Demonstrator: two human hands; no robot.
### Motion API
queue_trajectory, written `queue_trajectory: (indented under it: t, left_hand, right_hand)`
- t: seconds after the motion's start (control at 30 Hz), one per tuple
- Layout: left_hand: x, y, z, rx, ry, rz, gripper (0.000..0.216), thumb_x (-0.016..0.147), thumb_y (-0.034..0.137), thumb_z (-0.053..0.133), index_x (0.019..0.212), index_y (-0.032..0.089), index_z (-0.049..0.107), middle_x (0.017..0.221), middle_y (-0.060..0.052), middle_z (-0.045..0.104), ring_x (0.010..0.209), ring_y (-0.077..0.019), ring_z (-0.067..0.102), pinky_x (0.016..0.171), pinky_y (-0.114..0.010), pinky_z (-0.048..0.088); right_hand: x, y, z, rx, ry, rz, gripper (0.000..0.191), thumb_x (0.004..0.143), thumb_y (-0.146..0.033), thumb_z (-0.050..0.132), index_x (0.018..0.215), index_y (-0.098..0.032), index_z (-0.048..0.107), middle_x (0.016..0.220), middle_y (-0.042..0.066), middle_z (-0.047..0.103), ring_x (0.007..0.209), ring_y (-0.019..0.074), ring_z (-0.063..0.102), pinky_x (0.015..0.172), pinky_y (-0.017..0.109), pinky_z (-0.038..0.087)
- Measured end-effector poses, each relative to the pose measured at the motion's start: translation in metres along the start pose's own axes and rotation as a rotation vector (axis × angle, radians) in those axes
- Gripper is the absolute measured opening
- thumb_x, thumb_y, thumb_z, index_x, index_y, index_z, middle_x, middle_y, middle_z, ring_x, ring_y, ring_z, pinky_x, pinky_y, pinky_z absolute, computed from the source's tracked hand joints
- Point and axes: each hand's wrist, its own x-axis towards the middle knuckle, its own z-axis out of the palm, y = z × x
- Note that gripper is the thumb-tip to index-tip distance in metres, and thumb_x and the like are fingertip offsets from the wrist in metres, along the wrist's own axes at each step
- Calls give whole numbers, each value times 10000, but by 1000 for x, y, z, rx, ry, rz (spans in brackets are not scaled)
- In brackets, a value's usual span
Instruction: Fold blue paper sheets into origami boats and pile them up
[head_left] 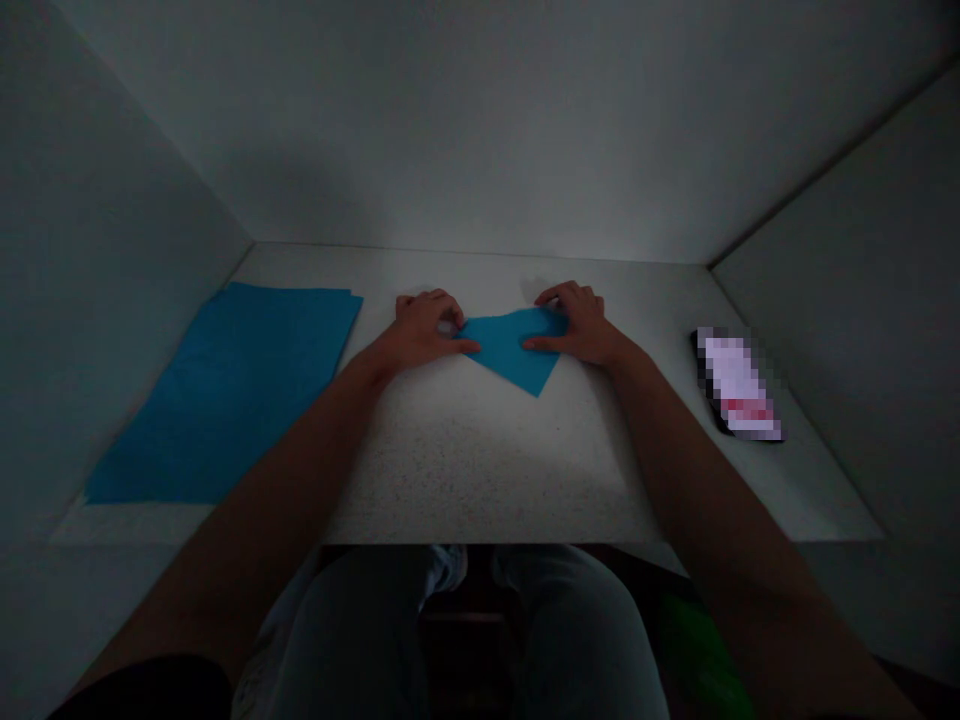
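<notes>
A small folded piece of blue paper [506,345] lies on the white table in front of me, one pointed corner toward me. My left hand [429,328] is at its left end, thumb on top and fingers curled around the edge. At the right end, my right hand [581,325] grips the paper with the thumb lying over its face and the index finger at its far edge. The paper's far edge rises slightly near the right hand. Its outer ends are partly hidden by my fingers.
A stack of larger blue sheets [240,390] lies on the left of the table [487,480]. On the right rests a phone [739,385] with a lit, blurred screen. White walls [480,130] enclose the back and sides. Something green [701,655] is below the table edge.
</notes>
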Motion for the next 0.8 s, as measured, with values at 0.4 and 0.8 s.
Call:
queue_trajectory:
  t: [0.4, 0.8]
  left_hand:
    - [3, -2, 0, -349, 135, -64, 307, 938, 290, 848, 1199, 236, 695, 1103, -33, 767, 800, -150, 772, 751, -284, 618]
    - [14, -17, 8, -663, 194, -114, 535, 743, 311, 1020, 1195, 223, 747, 1192, -84, 839, 978, -225, 823, 944, -408, 711]
  right_hand:
    - [-1, 0, 3, 56, 35, 16, 1068, 777, -946, 755, 1598, -274, 631, 1495, 216, 655, 1329, 493, 595, 1155, 688, 404]
    - [4, 6, 6, 34, 70, 22, 918, 742, -949, 793, 1332, -253, 696, 1331, 193, 689, 1237, 462, 605, 1073, 668, 484]
